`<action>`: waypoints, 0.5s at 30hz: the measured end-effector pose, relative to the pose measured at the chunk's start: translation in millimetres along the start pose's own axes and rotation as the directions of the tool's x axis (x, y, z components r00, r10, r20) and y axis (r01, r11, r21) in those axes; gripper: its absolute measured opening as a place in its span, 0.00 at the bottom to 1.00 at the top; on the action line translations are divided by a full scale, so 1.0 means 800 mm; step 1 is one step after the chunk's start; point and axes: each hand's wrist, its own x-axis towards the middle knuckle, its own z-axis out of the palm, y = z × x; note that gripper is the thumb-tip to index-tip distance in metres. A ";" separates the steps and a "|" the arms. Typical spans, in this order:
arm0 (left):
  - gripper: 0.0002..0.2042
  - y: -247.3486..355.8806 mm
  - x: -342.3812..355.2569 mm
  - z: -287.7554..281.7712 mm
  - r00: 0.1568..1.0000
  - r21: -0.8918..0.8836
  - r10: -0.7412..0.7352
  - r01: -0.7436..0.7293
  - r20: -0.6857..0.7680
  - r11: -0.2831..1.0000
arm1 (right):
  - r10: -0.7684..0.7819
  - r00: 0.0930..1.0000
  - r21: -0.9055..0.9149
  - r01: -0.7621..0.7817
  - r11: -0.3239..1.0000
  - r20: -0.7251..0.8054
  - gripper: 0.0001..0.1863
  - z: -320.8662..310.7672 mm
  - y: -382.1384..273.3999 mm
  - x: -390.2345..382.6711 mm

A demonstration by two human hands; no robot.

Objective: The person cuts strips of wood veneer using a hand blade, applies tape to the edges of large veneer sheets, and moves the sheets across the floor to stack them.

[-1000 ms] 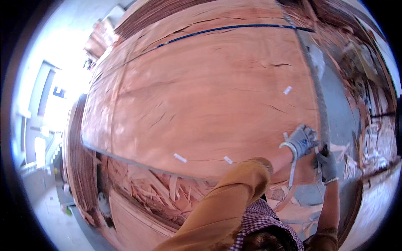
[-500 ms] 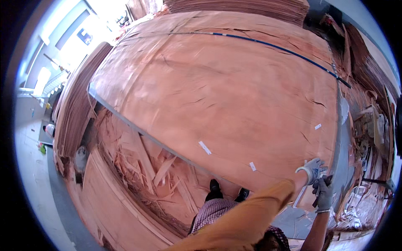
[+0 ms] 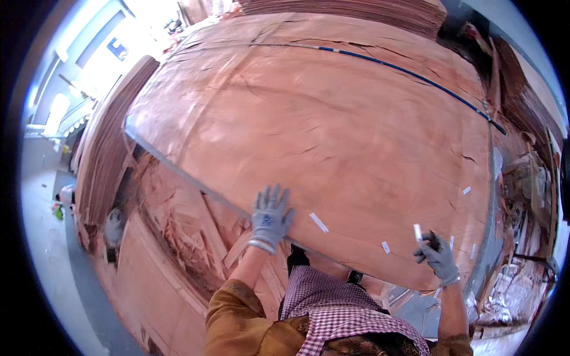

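Observation:
A large sheet of reddish-brown wood veneer (image 3: 368, 148) spreads out in front of me, with a few cracks in it. My left hand (image 3: 270, 218), in a grey glove, lies flat on its near edge with the fingers spread. On the right side, my gloved right hand (image 3: 438, 258) is bent over the veneer and pinches a short white strip of tape (image 3: 417, 232), which sticks up from the fingertips. Several similar strips lie on the veneer, such as one white strip (image 3: 319, 222) between my hands and another small strip (image 3: 385, 247) nearer my right hand.
A long thin blue rod (image 3: 409, 73) lies across the far part of the veneer. Stacks of veneer stand at the left (image 3: 110, 142) and the back (image 3: 356, 13). Broken wood scraps (image 3: 190, 219) cover the floor below the near edge. Crumpled plastic (image 3: 510, 291) lies at the right.
My left hand has moved from beside my right hand at the right corner to the near edge, farther left. The right hand has shifted slightly left and up, and a white strip shows in its fingers.

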 end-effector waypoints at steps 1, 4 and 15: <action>0.29 -0.018 0.005 0.005 0.999 -0.012 0.015 -0.015 -0.028 1.000 | 0.026 1.000 -0.028 -0.026 0.999 -0.003 0.16 0.023 -0.010 0.017; 0.31 -0.068 0.030 0.017 0.998 -0.041 0.053 -0.054 -0.029 0.998 | 0.034 0.999 -0.072 -0.033 0.997 0.016 0.16 0.097 -0.045 0.070; 0.25 -0.214 0.166 0.023 0.983 -0.320 0.166 -0.182 -0.077 0.930 | 0.058 0.991 -0.119 -0.044 0.992 0.119 0.15 0.301 -0.164 0.229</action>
